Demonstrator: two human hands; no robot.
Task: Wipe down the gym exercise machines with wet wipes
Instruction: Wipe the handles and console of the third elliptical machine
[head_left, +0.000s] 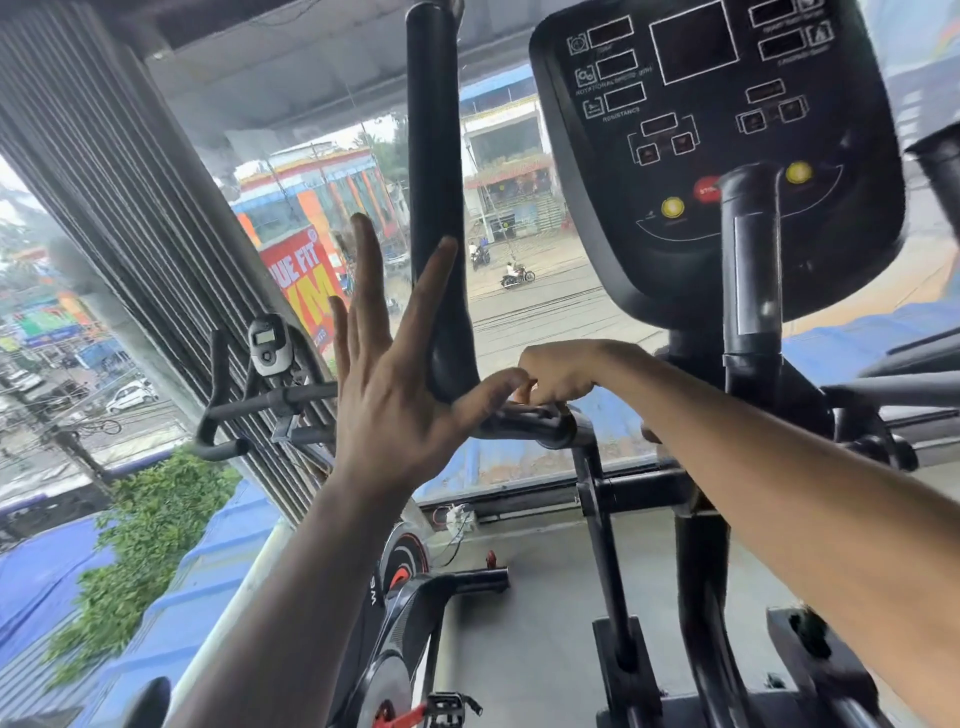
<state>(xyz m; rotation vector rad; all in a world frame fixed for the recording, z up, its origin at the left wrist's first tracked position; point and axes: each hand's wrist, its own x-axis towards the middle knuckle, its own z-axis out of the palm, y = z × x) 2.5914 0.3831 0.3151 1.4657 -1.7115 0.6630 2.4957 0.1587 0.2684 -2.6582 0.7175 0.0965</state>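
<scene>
Fingers of the left hand are spread straight beside the upright handlebar, holding nothing. Right hand — curled over the horizontal grip; no wipe discernible. Console and spin bike presumably remain — progress cannot be judged.

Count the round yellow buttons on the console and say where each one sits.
2. One yellow button is at the console's lower left, beside the red stop button. The other is at the lower right, past the upright black bar, which may hide more.
</scene>
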